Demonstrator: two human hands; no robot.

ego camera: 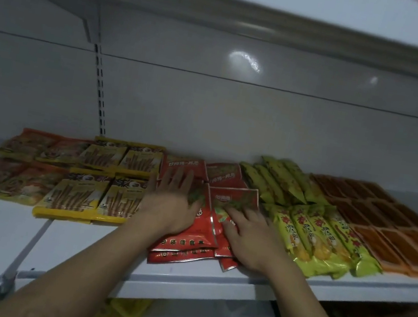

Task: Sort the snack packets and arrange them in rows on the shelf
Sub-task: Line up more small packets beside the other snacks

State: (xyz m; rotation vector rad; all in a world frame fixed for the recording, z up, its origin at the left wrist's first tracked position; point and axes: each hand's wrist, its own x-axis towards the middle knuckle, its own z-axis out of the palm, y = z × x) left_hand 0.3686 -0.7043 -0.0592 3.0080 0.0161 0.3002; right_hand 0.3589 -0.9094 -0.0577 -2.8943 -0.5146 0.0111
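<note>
Snack packets lie in groups across a white shelf [209, 278]. Red packets [186, 246] sit in the middle, some overlapping loosely near the front edge, with more red ones [184, 166] behind. My left hand [172, 202] lies flat on the left red packets with fingers spread and straight. My right hand [252, 236] presses flat on the right red packets. Yellow stick-snack packets [78, 194] lie to the left and green packets [314, 238] to the right.
Orange-yellow packets [3, 175] fill the far left and orange trays [398, 236] the far right. An upper shelf [256, 10] hangs overhead, with a bracket [92, 23] and slotted upright [100, 88] at the back left. A yellow packet [116, 315] shows below.
</note>
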